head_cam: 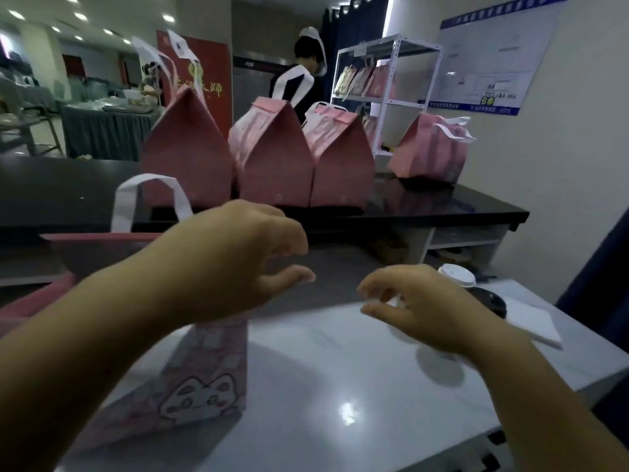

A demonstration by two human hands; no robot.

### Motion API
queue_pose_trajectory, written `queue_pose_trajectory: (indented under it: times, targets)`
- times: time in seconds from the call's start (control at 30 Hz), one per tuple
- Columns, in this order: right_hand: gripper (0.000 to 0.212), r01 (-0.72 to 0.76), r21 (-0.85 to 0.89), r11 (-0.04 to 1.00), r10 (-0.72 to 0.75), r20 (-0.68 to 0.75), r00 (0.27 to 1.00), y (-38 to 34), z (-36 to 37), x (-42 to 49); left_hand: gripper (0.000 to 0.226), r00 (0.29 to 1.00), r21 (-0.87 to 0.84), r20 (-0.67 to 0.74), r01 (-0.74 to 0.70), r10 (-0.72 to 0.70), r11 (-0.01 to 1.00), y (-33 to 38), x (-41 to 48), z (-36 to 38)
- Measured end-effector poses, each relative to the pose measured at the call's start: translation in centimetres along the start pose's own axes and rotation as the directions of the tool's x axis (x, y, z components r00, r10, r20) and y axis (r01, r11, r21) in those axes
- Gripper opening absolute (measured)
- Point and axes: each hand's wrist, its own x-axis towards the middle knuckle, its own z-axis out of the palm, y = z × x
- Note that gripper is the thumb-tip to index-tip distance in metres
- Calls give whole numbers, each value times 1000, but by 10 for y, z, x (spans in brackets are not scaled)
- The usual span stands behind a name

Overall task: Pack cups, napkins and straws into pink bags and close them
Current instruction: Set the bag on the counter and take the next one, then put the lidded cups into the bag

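Note:
A pink bag (190, 379) with a cartoon cat print stands open on the white table (323, 386) at the left, its white handle (143, 199) sticking up. My left hand (238, 260) hovers over the bag's mouth with fingers loosely curled and holds nothing. My right hand (418, 308) hangs above the table to the right, fingers also relaxed and empty. Behind it stand a white-lidded cup (457, 275), a dark lid (486, 298) and a white napkin (534, 323). No straw can be made out.
Three closed pink bags (275, 158) stand in a row on the black counter (442, 206), with another pink bag (432, 155) further right. A white shelf (384, 93) holds more bags. A person stands behind the counter.

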Motion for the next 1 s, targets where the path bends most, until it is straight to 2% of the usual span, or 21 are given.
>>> queue_pose_trajectory:
  times: [0.13,0.2,0.3,0.37,0.43,0.53,0.63,0.77,1.0]
  targets:
    - [29,-116,-85,990,132,220,966,71,3,-18,43,995,13,99,31,-32,999,31,40,68]
    - [20,-183,-113,977,207,271,940,108,4,-26,41,984,55,166,59,-67,997,41,56,106]
    - [17,-262,-222,939,315,257,913,160,5,-32,36,958,36,252,133,-138,990,49,73,154]
    - [22,-311,-265,913,364,182,914,190,7,-31,36,943,41,275,182,-186,982,50,81,180]
    - [36,-366,-257,895,405,119,907,216,12,-28,36,927,47,289,234,-237,971,49,88,202]
    - [67,-404,-321,857,460,123,879,248,24,-22,35,901,55,314,296,-298,953,49,93,227]
    - [74,-398,-353,847,479,178,860,267,37,-16,34,882,65,336,330,-332,942,48,94,243]
    - [56,-399,-303,866,472,230,851,274,47,-9,32,862,74,353,362,-364,929,43,90,253]
    - [65,-308,-252,917,353,156,922,259,38,-8,33,893,48,295,343,-341,938,45,89,233]
